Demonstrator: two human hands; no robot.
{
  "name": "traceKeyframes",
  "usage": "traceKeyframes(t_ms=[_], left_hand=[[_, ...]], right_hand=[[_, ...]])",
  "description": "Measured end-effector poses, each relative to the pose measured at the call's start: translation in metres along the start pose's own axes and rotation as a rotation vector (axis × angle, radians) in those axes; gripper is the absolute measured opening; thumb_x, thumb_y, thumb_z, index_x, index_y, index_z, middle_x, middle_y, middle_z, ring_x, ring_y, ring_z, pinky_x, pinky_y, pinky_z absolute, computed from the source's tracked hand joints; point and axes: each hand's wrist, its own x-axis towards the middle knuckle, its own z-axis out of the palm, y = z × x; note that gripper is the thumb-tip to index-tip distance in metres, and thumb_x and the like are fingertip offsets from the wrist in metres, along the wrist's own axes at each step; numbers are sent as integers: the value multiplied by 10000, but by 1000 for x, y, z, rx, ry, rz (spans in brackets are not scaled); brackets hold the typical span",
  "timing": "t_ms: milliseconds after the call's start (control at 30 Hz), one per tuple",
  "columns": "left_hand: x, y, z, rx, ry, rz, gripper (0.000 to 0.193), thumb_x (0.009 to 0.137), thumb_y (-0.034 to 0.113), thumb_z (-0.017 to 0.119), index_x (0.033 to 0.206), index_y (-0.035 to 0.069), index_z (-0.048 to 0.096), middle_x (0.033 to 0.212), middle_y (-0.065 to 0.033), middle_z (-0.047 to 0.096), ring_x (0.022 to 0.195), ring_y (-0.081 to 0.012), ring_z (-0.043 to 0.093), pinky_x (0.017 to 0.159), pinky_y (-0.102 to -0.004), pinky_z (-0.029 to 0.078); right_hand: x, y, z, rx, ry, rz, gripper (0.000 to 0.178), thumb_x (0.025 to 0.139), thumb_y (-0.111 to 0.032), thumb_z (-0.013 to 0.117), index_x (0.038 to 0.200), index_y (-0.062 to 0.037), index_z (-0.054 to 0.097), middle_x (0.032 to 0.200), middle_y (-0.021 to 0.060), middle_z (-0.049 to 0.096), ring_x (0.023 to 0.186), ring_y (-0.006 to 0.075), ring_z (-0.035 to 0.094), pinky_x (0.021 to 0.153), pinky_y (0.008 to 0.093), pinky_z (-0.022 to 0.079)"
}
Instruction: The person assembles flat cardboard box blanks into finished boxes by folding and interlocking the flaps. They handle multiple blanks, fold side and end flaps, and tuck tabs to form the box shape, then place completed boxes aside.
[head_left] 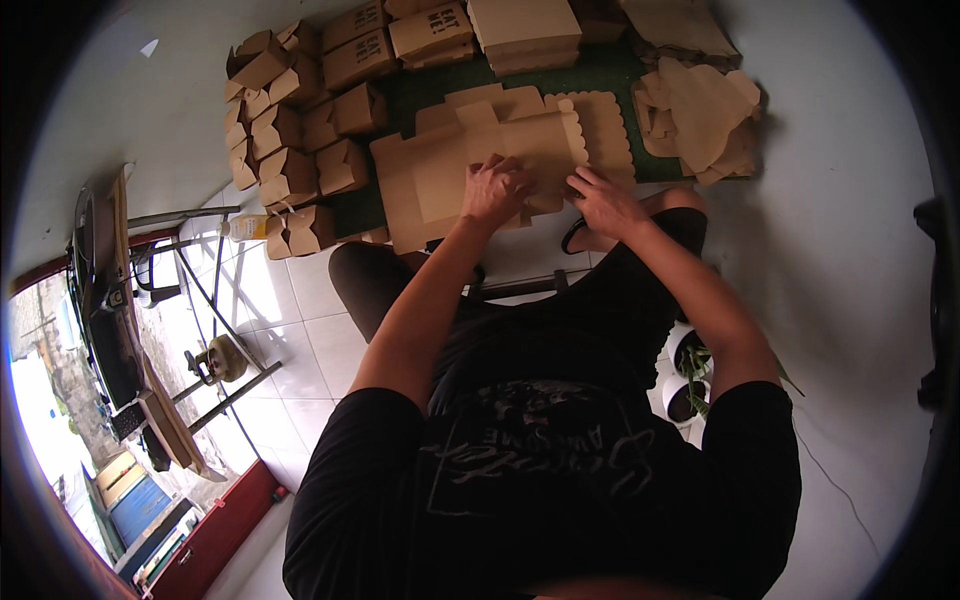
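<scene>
At the near edge of the green worktop (415, 90), the left hand (497, 190) is resting with curled fingers on a flat brown cardboard blank (540, 145), while the right hand (607, 202) is bending its fingers near the blank's right end; whether either grip is pinching the card is not showing. The blank is lying mostly flat, its near side seemingly reaching past the worktop's near edge, so steady pressing is probably serving best: left hand holding the panel down, right fingers following each crease rather than crossing it. Beyond, a scalloped piece (605, 120) is lying toward the right edge, where loose brown sheets (705, 110) are piling. Folded boxes (343, 165) are crowding the left edge, and a cardboard stack (525, 40) is standing at the far edge.
</scene>
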Motion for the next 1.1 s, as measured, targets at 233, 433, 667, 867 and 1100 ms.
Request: traceKeyframes(t_ms=[233, 433, 667, 867, 1100], left_hand=[[-2, -11, 0, 17, -52, 43, 157, 869, 388, 880, 1012, 326, 901, 1190, 97, 786, 1285, -196, 671, 1092, -548, 467], [1, -10, -4, 7, -119, 21, 174, 874, 405, 873, 1030, 333, 901, 1208, 116, 781, 1290, -191, 667, 1093, -537, 471], [3, -13, -6, 65, -160, 67, 176, 904, 401, 858, 1059, 327, 895, 1228, 120, 776, 1297, -185, 665, 1072, -522, 481], [1, -1, -13, -3, -105, -6, 189, 957, 357, 833, 1135, 315, 878, 1208, 86, 786, 1281, -200, 679, 1080, -534, 467], [9, 14, -11, -91, -208, 125, 254, 1000, 403, 822, 1192, 246, 875, 1169, -4, 820, 1198, -288, 743, 1117, -522, 507]], right_hand=[[-3, 1, -6, -14, 25, 34, 395, 991, -182, 659, 1333, -145, 854, 1496, 81, 680, 1507, 344, 531, 1274, 526, 476], [-9, 10, -17, -72, 9, 41, 433, 962, -155, 667, 1352, -198, 851, 1461, 96, 690, 1475, 372, 571, 1291, 578, 431], [-16, 11, -18, -98, -1, 61, 394, 942, -128, 694, 1298, -174, 856, 1479, 89, 694, 1467, 361, 587, 1288, 569, 430], [-4, 13, -18, 339, 363, 390, 339, 947, -56, 754, 1281, -93, 795, 1288, 86, 754, 1186, 306, 741, 1024, 473, 604], [44, 28, 18, 537, 432, 949, 326, 1031, -189, 776, 1347, -116, 747, 1191, 102, 804, 1100, 369, 782, 899, 521, 620]])
